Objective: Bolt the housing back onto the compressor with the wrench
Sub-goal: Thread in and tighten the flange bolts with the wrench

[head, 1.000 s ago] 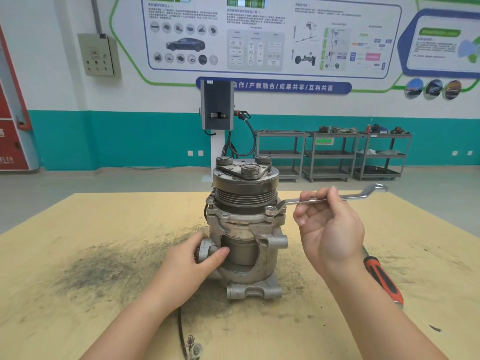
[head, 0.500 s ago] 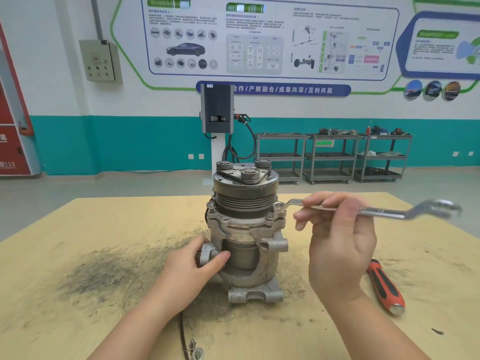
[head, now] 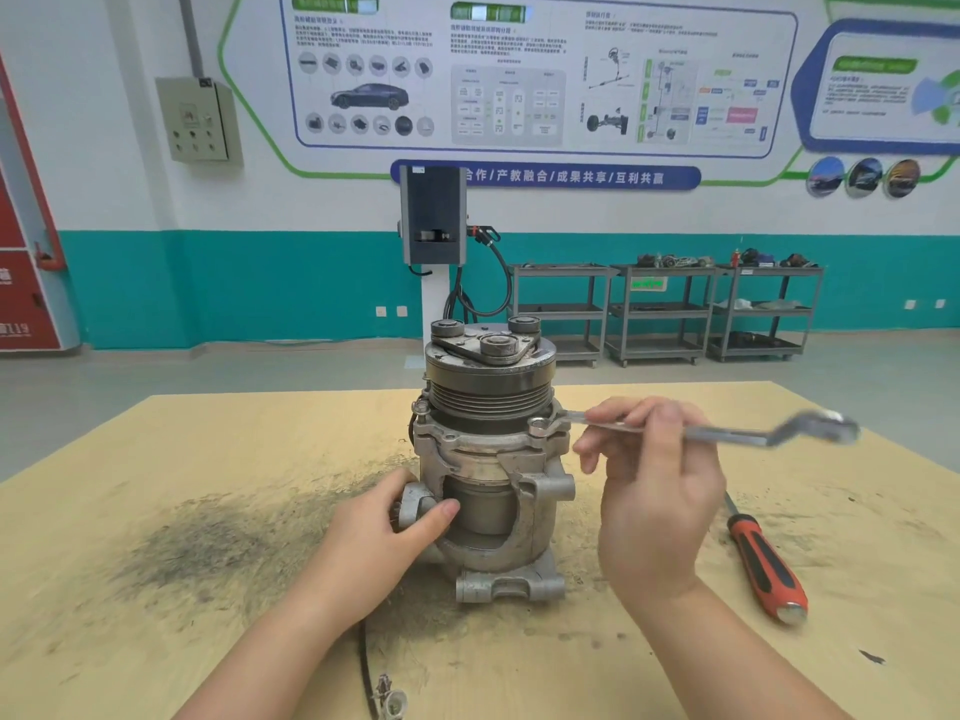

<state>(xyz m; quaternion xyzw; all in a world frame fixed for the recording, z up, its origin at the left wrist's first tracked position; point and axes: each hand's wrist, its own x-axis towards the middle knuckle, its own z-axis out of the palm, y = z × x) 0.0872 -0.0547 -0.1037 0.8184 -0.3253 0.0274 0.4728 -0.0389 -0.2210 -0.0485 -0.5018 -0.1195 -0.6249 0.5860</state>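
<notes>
A grey metal compressor (head: 493, 506) stands upright on the wooden table (head: 156, 563), its ribbed pulley on top. The housing flange (head: 483, 439) runs round it below the pulley, with bolts at its edge. My left hand (head: 384, 537) grips the compressor's lower left lug, thumb against the body. My right hand (head: 654, 491) holds the shank of a silver wrench (head: 727, 433). The wrench's ring end sits on a flange bolt (head: 540, 426) at the right; its far end points right and is blurred.
An orange-and-black handled screwdriver (head: 763, 569) lies on the table right of my right arm. A dark cable with a plug (head: 387, 698) trails from the compressor toward the front edge. Dark grime stains the table at left. Grey carts stand by the far wall.
My right hand has swung the wrench's free end clockwise, toward me and to the right, with its ring end staying on the flange bolt. My left hand has kept its grip.
</notes>
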